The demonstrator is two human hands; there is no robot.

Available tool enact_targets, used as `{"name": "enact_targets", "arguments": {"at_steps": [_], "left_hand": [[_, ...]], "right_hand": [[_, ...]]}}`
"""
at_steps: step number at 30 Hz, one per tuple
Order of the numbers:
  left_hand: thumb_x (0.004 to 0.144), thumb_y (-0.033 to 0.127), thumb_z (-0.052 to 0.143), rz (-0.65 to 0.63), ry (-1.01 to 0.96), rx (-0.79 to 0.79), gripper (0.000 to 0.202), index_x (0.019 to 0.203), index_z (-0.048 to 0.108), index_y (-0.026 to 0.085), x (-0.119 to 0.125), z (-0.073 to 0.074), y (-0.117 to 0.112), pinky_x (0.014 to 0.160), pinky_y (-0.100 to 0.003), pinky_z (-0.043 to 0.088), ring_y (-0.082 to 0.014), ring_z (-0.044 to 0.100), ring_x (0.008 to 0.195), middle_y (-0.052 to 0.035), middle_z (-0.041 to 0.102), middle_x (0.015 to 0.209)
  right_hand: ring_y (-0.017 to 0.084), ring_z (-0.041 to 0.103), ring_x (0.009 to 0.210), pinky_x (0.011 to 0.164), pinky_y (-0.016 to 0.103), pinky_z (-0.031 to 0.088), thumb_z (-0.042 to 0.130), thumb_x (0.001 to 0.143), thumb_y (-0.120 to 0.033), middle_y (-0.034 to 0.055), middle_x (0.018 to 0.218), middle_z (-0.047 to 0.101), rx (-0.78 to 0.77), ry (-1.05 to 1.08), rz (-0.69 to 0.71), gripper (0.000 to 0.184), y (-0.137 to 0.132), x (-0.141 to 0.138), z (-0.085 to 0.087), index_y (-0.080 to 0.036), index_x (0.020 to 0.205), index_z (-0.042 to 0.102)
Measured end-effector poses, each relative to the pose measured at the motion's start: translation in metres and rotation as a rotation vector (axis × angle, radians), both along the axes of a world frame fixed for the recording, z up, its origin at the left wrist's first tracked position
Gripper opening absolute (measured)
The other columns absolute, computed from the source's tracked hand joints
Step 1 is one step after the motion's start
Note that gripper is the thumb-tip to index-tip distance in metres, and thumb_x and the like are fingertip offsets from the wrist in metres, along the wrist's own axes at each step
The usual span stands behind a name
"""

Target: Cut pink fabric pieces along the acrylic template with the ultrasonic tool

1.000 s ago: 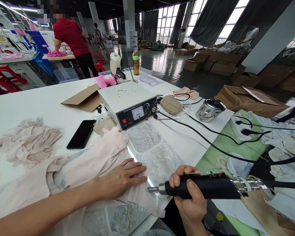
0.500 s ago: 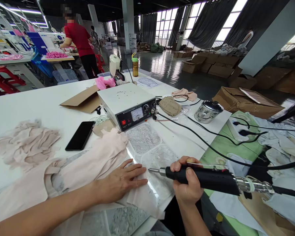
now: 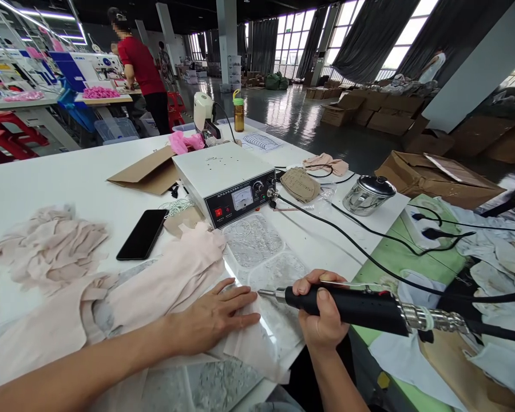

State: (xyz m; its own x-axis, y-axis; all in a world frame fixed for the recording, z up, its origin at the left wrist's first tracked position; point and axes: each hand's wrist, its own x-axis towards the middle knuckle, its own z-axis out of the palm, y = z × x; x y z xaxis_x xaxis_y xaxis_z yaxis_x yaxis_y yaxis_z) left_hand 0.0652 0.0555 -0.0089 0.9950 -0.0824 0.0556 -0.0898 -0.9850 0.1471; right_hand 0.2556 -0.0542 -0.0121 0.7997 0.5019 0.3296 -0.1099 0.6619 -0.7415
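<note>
- Right hand (image 3: pixel 323 320) closes its fingers around a black handheld tool (image 3: pixel 363 310), whose metal tip (image 3: pixel 273 294) points towards nine o'clock
- Left hand (image 3: pixel 217 317) lies palm down, fingers a little spread, on pale pink fabric (image 3: pixel 257 352), just beside that tip
- From the left hand: control box (image 3: pixel 227 182) at twelve, phone (image 3: pixel 141 234) between ten and eleven
- At twelve from the tool, a lidded metal mug (image 3: pixel 367 199) stands on the white table (image 3: pixel 47 171)

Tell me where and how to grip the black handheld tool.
Likely best around its thick black barrel, from the near side, where the right hand holds it: the narrow metal tip points left and the cable trails off the rear.
</note>
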Motion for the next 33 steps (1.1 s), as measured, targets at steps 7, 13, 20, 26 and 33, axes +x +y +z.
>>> {"name": "enact_targets", "arguments": {"at_steps": [7, 13, 20, 26, 33], "left_hand": [[0.093, 0.011, 0.045, 0.015, -0.034, -0.007, 0.043, 0.133, 0.052, 0.024, 0.000, -0.003, -0.003, 0.110, -0.047, 0.029, -0.0278, 0.046, 0.128, -0.0120, 0.049, 0.141], [0.096, 0.014, 0.041, 0.013, -0.068, -0.003, 0.037, 0.130, 0.053, 0.022, 0.001, -0.002, -0.004, 0.106, -0.047, 0.031, -0.0281, 0.048, 0.125, -0.0131, 0.052, 0.138], [0.094, 0.015, 0.047, 0.025, -0.044, 0.008, 0.039, 0.131, 0.051, 0.024, 0.000, -0.005, -0.005, 0.108, -0.046, 0.029, -0.0282, 0.047, 0.126, -0.0114, 0.050, 0.140], [0.092, 0.015, 0.050, 0.030, -0.057, 0.001, 0.040, 0.131, 0.053, 0.024, 0.001, -0.003, -0.006, 0.110, -0.046, 0.028, -0.0274, 0.048, 0.125, -0.0114, 0.052, 0.138], [0.091, 0.012, 0.050, 0.037, -0.040, -0.008, 0.043, 0.131, 0.053, 0.025, 0.001, -0.001, -0.006, 0.111, -0.047, 0.028, -0.0285, 0.046, 0.127, -0.0110, 0.049, 0.141]], "right_hand": [[0.010, 0.052, 0.055, 0.050, 0.028, 0.047, 0.057, 0.077, -0.023, -0.0022, 0.076, 0.053, -0.003, 0.016, 0.009, 0.011, -0.008, 0.002, 0.002, -0.022, 0.087, 0.056], [0.010, 0.050, 0.052, 0.047, 0.026, 0.044, 0.056, 0.077, -0.025, -0.0022, 0.073, 0.052, -0.029, -0.007, 0.050, 0.009, -0.018, 0.001, 0.007, -0.022, 0.086, 0.056], [0.011, 0.052, 0.053, 0.048, 0.027, 0.045, 0.056, 0.076, -0.023, -0.0019, 0.073, 0.054, -0.039, 0.001, 0.058, 0.009, -0.019, -0.001, 0.004, -0.021, 0.085, 0.056], [0.011, 0.052, 0.052, 0.047, 0.027, 0.046, 0.057, 0.076, -0.024, -0.0019, 0.073, 0.054, -0.046, -0.012, 0.043, 0.009, -0.018, -0.001, 0.005, -0.021, 0.085, 0.056], [0.011, 0.053, 0.054, 0.049, 0.028, 0.048, 0.057, 0.078, -0.023, -0.0025, 0.074, 0.053, -0.040, -0.072, 0.091, 0.006, -0.018, -0.002, 0.006, -0.022, 0.083, 0.053]]}}
